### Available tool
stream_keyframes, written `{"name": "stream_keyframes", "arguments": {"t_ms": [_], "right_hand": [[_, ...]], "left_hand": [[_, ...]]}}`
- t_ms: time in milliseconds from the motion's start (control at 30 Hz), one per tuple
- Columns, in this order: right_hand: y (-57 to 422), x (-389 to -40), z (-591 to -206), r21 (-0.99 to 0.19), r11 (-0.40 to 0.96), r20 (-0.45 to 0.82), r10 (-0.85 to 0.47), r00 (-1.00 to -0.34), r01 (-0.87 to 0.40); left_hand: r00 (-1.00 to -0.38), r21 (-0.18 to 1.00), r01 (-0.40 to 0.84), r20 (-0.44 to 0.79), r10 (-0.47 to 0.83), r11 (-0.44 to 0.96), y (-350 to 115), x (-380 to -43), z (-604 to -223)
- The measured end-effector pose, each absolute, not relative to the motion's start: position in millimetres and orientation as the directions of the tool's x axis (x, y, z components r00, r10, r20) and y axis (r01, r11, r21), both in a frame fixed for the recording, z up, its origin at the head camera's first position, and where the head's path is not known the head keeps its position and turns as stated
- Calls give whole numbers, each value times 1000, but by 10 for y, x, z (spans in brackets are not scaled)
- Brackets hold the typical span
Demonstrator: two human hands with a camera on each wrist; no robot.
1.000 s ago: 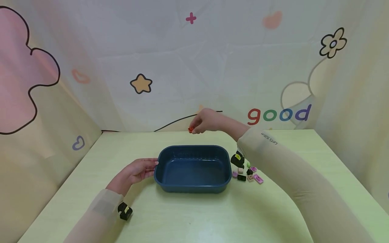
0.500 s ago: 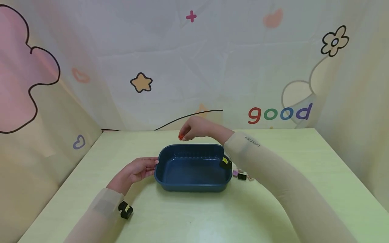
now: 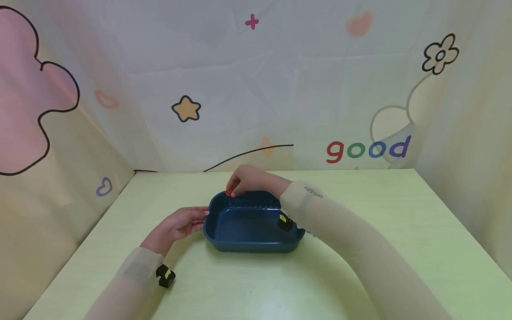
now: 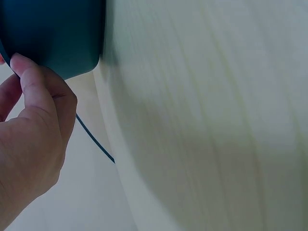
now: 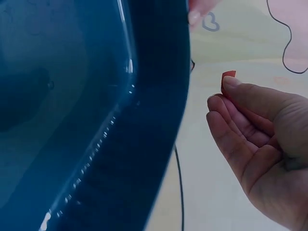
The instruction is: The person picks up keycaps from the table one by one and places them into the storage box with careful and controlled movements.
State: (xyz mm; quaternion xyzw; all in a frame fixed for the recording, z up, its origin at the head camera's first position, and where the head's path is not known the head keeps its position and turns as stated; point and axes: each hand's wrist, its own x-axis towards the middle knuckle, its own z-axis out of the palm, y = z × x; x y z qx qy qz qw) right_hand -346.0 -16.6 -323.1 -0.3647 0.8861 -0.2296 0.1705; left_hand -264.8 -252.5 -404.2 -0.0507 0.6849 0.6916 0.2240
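Note:
A deep blue rectangular basin [image 3: 256, 247] stands in the middle of the table. In the head view my left hand [image 3: 185, 224] touches its left rim with fairly straight fingers. The left wrist view shows those fingers [image 4: 33, 84] against the basin's outer wall [image 4: 72, 43]. My right hand [image 3: 250, 178] is at the basin's far left corner. Between thumb and fingers it pinches a small red block [image 3: 229, 192], partly hidden. The right wrist view shows the red block [image 5: 226, 79] sticking out past the thumb tip, beside the basin wall [image 5: 163, 72].
The right sleeve [image 3: 344, 231] crosses over the basin's right end and hides most of what lies there. A black wrist camera [image 3: 285, 221] hangs over the basin's interior. A printed cloth [image 3: 224, 66] forms the backdrop behind the pale table [image 3: 256, 289].
My right hand has moved left and down toward the basin's far left corner, with the red block still pinched. Its sleeve now covers the small blocks right of the basin. The left hand stays put.

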Motion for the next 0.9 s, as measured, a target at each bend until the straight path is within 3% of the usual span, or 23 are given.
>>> {"name": "stream_keyframes", "arguments": {"t_ms": [500, 900], "right_hand": [[-373, -3473, -3486, -479, 617, -189, -767, -613, -624], [-421, -3520, -3727, -469, 640, -252, -758, -602, -609]], "left_hand": [[-899, 928, -372, -369, 237, 33, -2563, -2637, -4051], [-900, 934, -356, -350, 259, 24, -2529, -2635, -4033]]}}
